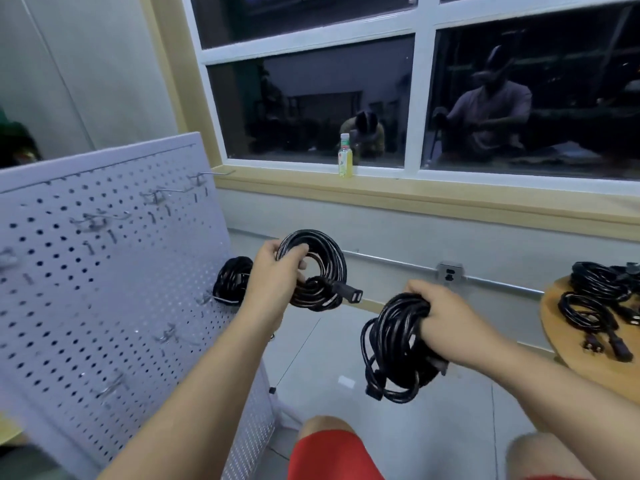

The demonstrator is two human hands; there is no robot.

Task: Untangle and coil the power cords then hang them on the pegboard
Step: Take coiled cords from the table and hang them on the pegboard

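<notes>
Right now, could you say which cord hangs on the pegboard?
The coil at the pegboard's right edge; others are held or on the table.

Fig. 1. A plain indoor workroom, viewed from where I am. To my left stands a white pegboard (104,289) fitted with metal hooks (162,195); a coiled power cord (230,280) hangs at its right edge. To my right, a round wooden table (551,320) carries more black cords (599,299). Ahead: a surface-mounted wall socket (449,273) fed by metal conduit (381,259), pale floor tiles (433,427), and a white-framed window (424,98), dark outside, with a drinks bottle (345,155) on its sill.
</notes>
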